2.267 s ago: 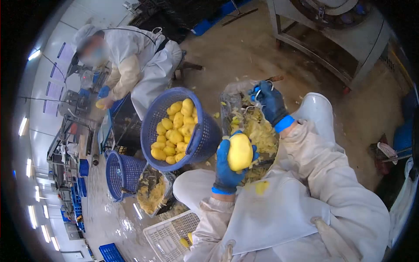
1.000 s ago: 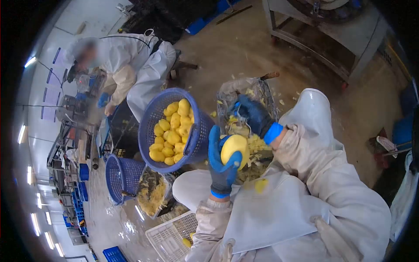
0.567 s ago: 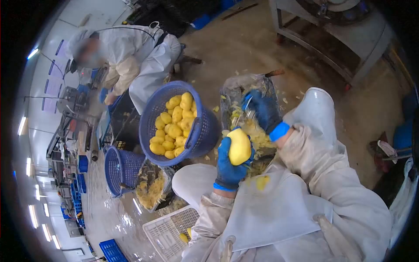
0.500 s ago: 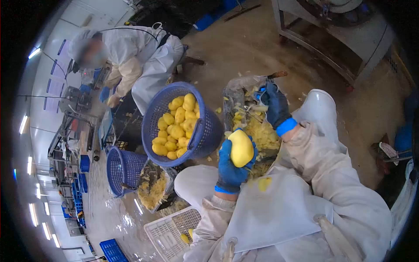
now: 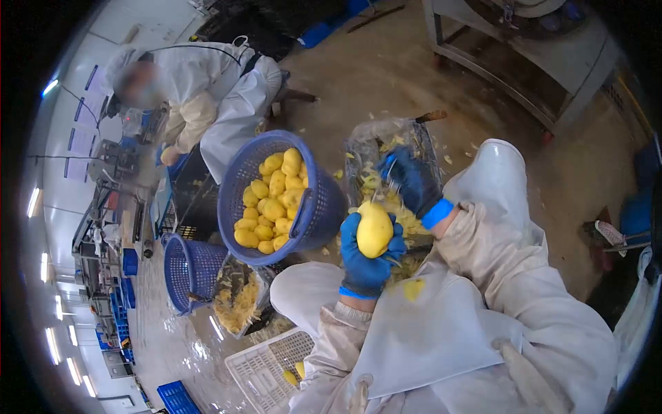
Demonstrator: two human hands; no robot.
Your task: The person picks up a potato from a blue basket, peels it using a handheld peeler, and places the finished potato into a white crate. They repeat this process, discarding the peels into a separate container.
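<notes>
A peeled yellow potato (image 5: 374, 230) sits in my left hand (image 5: 365, 262), which wears a blue glove and has its fingers wrapped around it. My right hand (image 5: 416, 185), also blue-gloved, is closed on a peeler (image 5: 390, 178) just above and right of the potato; motion blurs it and much of the tool is covered by the fingers. Beneath both hands lies a plastic-lined bin (image 5: 429, 148) with pale peelings (image 5: 407, 215) in it. To the left stands a purple-blue basket (image 5: 324, 210) holding several yellow potatoes (image 5: 276, 200).
Another purple-blue basket (image 5: 181, 276) and a second bin of peelings (image 5: 234, 303) stand further left. A white crate (image 5: 269, 366) with potatoes lies by my knee. A co-worker (image 5: 207, 83) in white sits at upper left. A metal stand (image 5: 510, 69) is at upper right.
The potato in my left hand has turned to a more upright angle. My right hand has moved down and left, closer to the potato. The co-worker's hands have shifted slightly.
</notes>
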